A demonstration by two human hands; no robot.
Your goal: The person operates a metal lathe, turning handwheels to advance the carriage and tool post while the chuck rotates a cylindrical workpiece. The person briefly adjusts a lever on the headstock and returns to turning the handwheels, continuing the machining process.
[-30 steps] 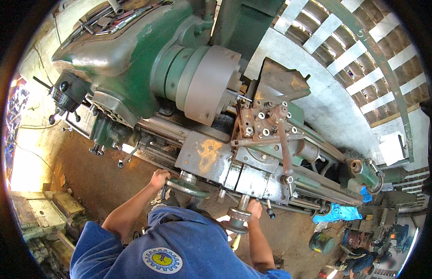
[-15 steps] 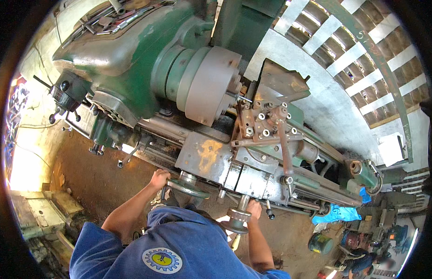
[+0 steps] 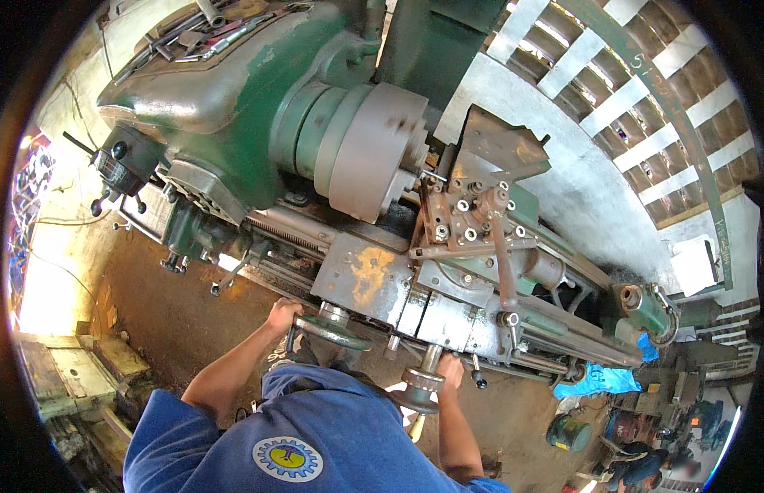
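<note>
A green metal lathe fills the middle of the head view, its heavy grey chuck (image 3: 370,152) looking smeared as if turning. Just right of the chuck, the tool post (image 3: 472,218) carries several bolts and a long rusty lever (image 3: 503,267). My left hand (image 3: 285,315) is closed at the left side of the carriage handwheel (image 3: 334,330), by its handle. Beside the cross-slide dial (image 3: 421,388), my right hand (image 3: 451,370) is curled, its fingers partly hidden; what it grips is unclear. A pale handle (image 3: 416,427) sticks out below the dial.
Hand tools (image 3: 209,33) lie on top of the headstock. A speed-lever box (image 3: 123,164) juts out at left. The tailstock (image 3: 641,304) stands at the bed's right end. Beyond it are a blue sheet (image 3: 600,380), a green drum (image 3: 568,431) and another person (image 3: 641,468).
The chuck's jaws show in a different position, so it has turned. Both my hands stay where they were; the view has shifted very slightly.
</note>
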